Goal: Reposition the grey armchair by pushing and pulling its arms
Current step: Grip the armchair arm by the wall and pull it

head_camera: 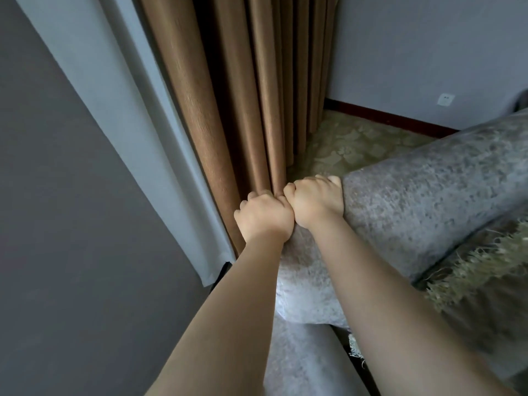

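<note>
Grey armchair [428, 212] stands on the patterned carpet [345, 144], the end of its arm [303, 270] just beside the brown curtain [243, 110]; left hand [264, 220] and right hand [314, 205] touch side by side, fingers curled over the arm's far edge, gripping it. Step judged: mid-pull. Next: draw the arm back evenly; mind the curtain folds.
</note>
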`<state>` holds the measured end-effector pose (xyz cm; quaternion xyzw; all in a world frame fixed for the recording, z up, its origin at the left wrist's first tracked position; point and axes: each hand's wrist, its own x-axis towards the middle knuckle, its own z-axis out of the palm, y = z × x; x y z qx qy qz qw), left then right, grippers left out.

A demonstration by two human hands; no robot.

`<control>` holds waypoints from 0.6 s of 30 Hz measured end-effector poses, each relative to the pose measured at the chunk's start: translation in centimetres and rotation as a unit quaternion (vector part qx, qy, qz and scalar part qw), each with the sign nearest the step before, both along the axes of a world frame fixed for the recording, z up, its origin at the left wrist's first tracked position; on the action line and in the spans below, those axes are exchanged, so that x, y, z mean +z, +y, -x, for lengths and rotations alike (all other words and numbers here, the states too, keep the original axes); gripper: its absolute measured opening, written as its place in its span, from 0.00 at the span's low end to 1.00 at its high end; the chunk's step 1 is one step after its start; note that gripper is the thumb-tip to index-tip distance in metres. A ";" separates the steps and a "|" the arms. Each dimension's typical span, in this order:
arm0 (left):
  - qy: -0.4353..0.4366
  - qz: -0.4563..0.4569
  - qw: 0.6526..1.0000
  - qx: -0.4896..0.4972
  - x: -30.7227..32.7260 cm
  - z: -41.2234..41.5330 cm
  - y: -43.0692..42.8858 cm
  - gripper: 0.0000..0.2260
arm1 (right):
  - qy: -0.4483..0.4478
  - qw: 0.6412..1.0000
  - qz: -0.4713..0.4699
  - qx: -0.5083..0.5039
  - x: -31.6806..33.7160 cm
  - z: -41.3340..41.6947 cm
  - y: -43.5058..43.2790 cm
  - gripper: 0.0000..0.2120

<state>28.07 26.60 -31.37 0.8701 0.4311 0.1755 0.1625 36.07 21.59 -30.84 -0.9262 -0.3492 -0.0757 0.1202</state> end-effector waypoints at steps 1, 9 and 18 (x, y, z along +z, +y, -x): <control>0.007 -0.009 1.000 0.003 -0.1 -0.1 0.0 0.20 | -0.005 1.000 -0.004 0.000 -0.2 -0.1 0.0 0.23; -0.032 0.010 0.999 0.010 -0.4 -1.0 0.8 0.17 | -0.016 1.000 0.010 0.001 -0.6 -1.1 0.9 0.23; -0.013 0.033 0.999 -0.012 0.3 0.6 -0.7 0.18 | -0.009 0.997 0.059 0.052 0.6 0.4 -0.9 0.24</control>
